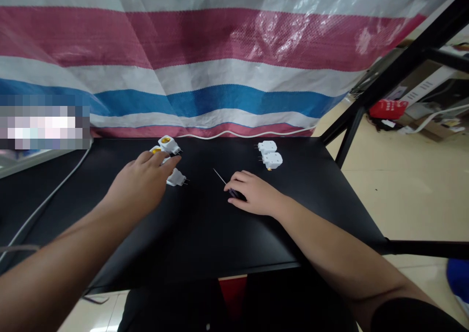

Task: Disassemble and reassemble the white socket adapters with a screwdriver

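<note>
At the left of the black table, my left hand [141, 180] is curled over a group of white plug-in lamp sockets, its fingers and thumb around the middle one [157, 149]. Behind it another socket [167, 143] shows a gold-coloured threaded inside. A further white socket [176, 177] lies just in front of the thumb, its pins pointing right. My right hand [252, 193] rests on the table, closed on a screwdriver [220, 176] with a dark handle and a thin metal shaft pointing away to the left. Part of the handle is hidden under the palm.
Two white plug pieces [272, 160] lie together at the back right of the table [205, 234]. A white cable [227, 133] runs along the back edge, before a striped plastic sheet [220, 97]. A black metal frame [361, 110] stands at the right. Something pixelated sits at the left.
</note>
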Demonstrator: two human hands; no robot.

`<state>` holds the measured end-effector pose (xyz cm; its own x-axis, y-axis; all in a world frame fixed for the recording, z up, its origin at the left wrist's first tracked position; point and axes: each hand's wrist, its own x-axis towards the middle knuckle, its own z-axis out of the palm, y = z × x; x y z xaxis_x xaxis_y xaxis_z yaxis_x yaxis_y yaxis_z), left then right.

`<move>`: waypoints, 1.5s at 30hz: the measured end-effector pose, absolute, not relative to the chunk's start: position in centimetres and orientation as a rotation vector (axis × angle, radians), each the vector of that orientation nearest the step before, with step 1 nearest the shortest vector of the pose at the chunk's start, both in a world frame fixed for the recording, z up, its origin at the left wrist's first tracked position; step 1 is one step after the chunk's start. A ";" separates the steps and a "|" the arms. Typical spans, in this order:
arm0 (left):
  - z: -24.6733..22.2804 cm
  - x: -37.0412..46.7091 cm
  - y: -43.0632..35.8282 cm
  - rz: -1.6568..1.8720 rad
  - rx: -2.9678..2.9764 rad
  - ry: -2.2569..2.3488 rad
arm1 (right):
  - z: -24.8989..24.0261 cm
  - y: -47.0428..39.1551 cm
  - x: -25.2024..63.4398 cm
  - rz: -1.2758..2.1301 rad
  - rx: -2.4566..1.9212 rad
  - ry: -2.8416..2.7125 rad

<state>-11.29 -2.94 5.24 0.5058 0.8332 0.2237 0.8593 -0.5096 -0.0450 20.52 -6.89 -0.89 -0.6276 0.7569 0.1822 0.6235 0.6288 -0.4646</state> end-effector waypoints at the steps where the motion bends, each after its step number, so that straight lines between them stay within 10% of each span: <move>1: 5.5 -11.2 -2.4 -0.087 -2.614 -1.371 | -0.9 -6.9 20.5 0.510 -1.090 -2.490; 14: 6.4 -5.9 0.4 0.421 -2.580 -1.279 | -1.2 -6.7 20.1 0.460 -1.129 -2.469; 21: 10.5 -2.2 -2.7 -0.106 -2.821 -1.478 | -1.0 -6.8 19.9 0.434 -1.271 -2.426; 45: -2.1 -4.2 -1.5 -1.842 -3.160 -1.714 | -0.7 -5.8 23.3 0.809 -1.223 -1.590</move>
<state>-4.23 -1.46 -2.09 0.3702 0.8954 0.2474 0.1824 -0.3312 0.9258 23.27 -5.79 -0.73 -0.0598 0.9580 0.2805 0.3370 0.2839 -0.8977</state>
